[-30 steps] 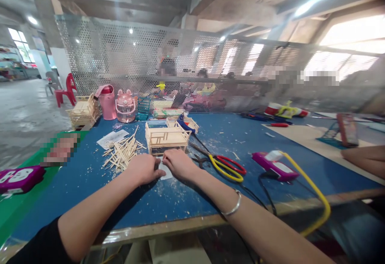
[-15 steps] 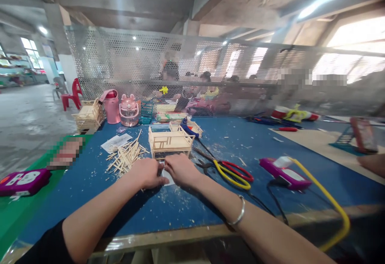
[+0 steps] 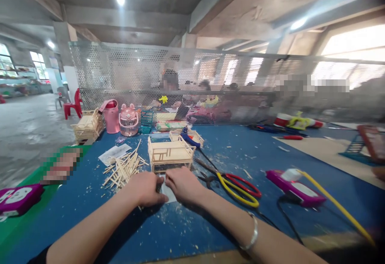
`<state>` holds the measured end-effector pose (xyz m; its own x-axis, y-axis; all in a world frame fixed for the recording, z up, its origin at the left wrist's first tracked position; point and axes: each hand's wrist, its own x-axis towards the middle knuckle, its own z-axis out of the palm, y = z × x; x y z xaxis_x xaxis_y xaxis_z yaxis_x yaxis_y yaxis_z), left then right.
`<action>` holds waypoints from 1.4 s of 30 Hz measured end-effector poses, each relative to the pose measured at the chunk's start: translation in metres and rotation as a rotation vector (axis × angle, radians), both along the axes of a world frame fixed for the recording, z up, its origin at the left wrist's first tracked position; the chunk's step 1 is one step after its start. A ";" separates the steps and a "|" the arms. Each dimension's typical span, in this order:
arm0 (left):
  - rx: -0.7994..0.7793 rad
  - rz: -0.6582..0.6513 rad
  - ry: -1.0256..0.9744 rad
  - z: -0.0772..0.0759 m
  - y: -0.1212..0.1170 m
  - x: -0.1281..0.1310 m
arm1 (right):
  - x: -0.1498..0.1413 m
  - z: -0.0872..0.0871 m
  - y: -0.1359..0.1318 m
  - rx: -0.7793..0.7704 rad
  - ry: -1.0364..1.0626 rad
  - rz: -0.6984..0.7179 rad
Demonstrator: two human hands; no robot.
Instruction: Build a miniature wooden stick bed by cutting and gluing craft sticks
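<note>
My left hand [image 3: 141,188] and my right hand [image 3: 184,184] rest close together on the blue table, fingers curled inward. Whatever lies in their fingertips is too hidden to make out. A small white paper [image 3: 169,193] lies under and between them. Just beyond my fingers stands a small wooden model with railings [image 3: 171,154], like a miniature bed. To the left of it is a loose pile of thin wooden sticks [image 3: 124,170]. Pliers with one red and one yellow handle [image 3: 237,191] lie right of my right hand, beside a blue-handled tool [image 3: 190,140].
Purple power strips lie at right [image 3: 296,189] and left [image 3: 19,200], the right one with a yellow cable [image 3: 333,204]. Behind stand a pink bottle holder [image 3: 111,119], a clear bottle [image 3: 128,121] and stacked wooden models [image 3: 87,125]. A perforated metal screen [image 3: 129,71] closes the back.
The view has tilted up slightly, so the table and my hands appear lower. My hands stay together over the white paper with little visible change.
</note>
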<state>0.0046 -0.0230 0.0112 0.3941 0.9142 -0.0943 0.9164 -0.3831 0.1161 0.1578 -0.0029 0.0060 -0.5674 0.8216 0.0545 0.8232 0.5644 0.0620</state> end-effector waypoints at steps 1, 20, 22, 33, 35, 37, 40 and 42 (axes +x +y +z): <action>-0.001 0.003 -0.002 0.000 0.000 0.000 | 0.000 0.000 0.000 0.009 0.007 -0.011; -0.015 0.018 0.006 0.001 -0.001 0.000 | 0.001 -0.001 0.001 -0.014 0.047 -0.003; -0.017 0.016 0.005 0.001 -0.001 0.000 | 0.001 -0.001 0.000 -0.022 0.034 0.018; -0.024 0.018 0.019 0.003 -0.002 0.000 | 0.000 -0.002 -0.001 0.019 0.007 0.007; -0.018 0.016 0.016 0.003 -0.001 0.001 | 0.000 -0.001 -0.002 0.027 0.009 -0.006; -0.016 0.016 0.016 0.003 -0.001 0.001 | 0.001 -0.001 -0.003 0.009 -0.004 0.017; -0.021 0.023 0.024 0.004 -0.002 0.002 | 0.001 -0.001 -0.003 0.001 -0.004 0.026; -0.025 0.025 0.024 0.004 -0.002 0.002 | 0.001 -0.002 -0.002 0.022 0.023 -0.008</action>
<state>0.0066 -0.0253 0.0156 0.3689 0.9208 -0.1264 0.9281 -0.3577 0.1030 0.1589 -0.0049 0.0038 -0.5594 0.8245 0.0851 0.8289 0.5567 0.0555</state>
